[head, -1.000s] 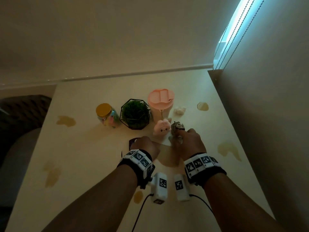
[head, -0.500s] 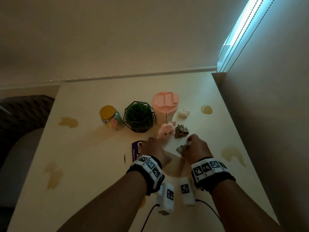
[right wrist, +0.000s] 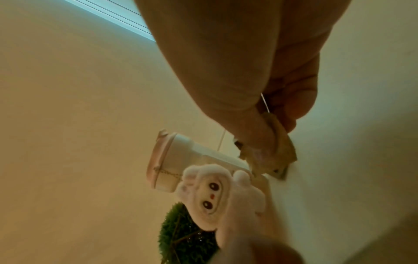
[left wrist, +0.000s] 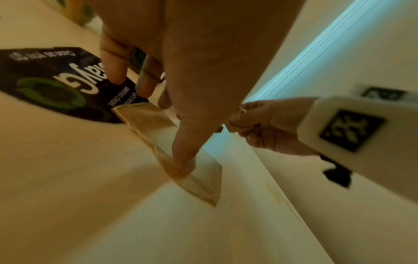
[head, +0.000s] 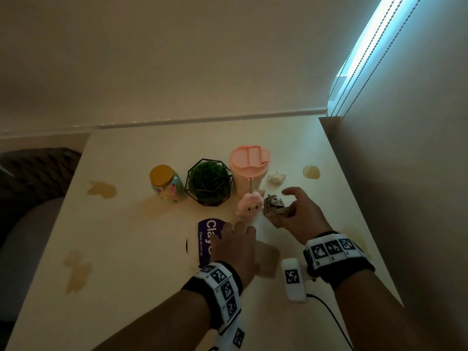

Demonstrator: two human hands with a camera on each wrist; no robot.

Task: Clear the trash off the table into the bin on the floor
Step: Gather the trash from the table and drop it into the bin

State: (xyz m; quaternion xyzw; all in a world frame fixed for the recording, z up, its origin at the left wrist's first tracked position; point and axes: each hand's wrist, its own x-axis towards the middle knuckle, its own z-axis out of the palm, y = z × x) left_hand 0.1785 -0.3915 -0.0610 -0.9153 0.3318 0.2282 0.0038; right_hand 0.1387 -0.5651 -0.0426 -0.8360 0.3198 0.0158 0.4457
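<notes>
My right hand (head: 301, 214) pinches a brown paper scrap (right wrist: 279, 141) between thumb and fingers, index stretched toward the crumpled wrapper (head: 274, 205) beside the pink plush charm (head: 249, 204). I should gather both without nudging the charm. My left hand (head: 236, 245) presses a flat brown paper piece (left wrist: 181, 151) onto the worktop (head: 126, 249), thumb pinching its edge, beside the purple packet (head: 206, 240). The bin is out of view.
</notes>
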